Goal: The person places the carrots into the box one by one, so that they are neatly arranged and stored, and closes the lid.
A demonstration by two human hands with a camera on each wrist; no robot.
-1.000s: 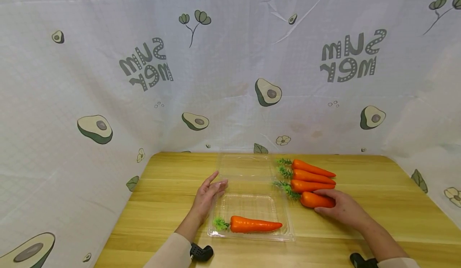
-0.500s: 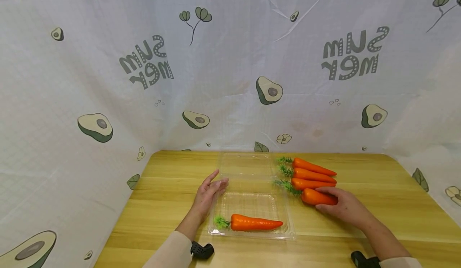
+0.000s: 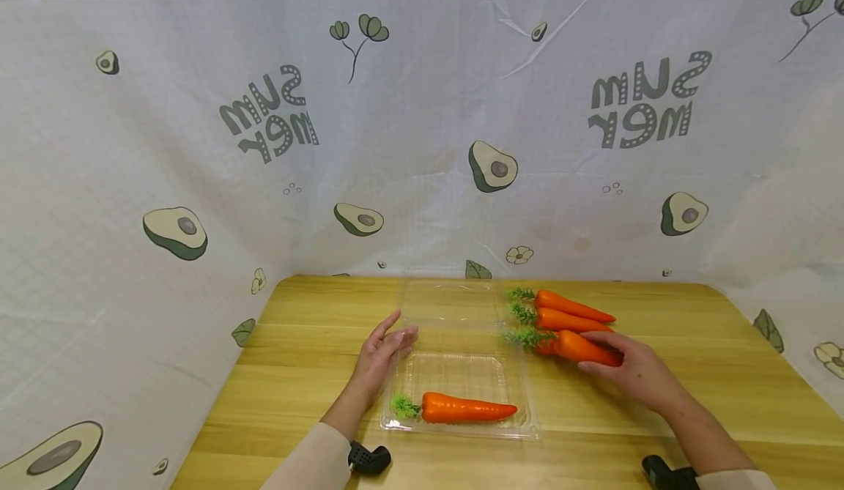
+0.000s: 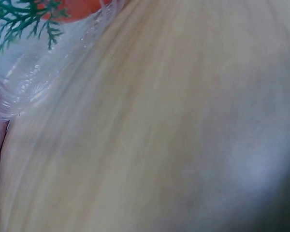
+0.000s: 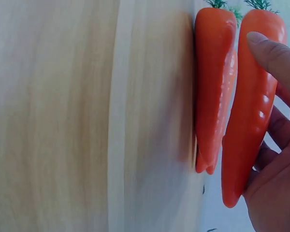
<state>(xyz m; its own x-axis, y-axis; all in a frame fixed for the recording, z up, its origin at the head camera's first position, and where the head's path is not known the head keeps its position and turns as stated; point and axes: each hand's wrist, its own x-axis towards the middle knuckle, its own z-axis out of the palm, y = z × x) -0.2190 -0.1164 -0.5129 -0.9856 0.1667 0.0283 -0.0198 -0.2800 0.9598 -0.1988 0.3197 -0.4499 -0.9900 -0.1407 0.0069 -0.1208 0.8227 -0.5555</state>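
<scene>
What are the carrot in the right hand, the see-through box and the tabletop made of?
The carrot in the right hand: probably moulded plastic or coated foam, glossy, with bright highlights on smooth orange skin. The see-through box: likely thin clear plastic, shiny, light glinting off its ridges. The tabletop: satin wood or wood-look laminate, given its streaky grain; unclear which.

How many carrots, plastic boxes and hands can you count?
Carrots: 5 (1 boxed carrot, 1 held carrot, 3 other carrots)
Plastic box: 1
Hands: 2 (left hand, right hand)
Total: 8
</scene>
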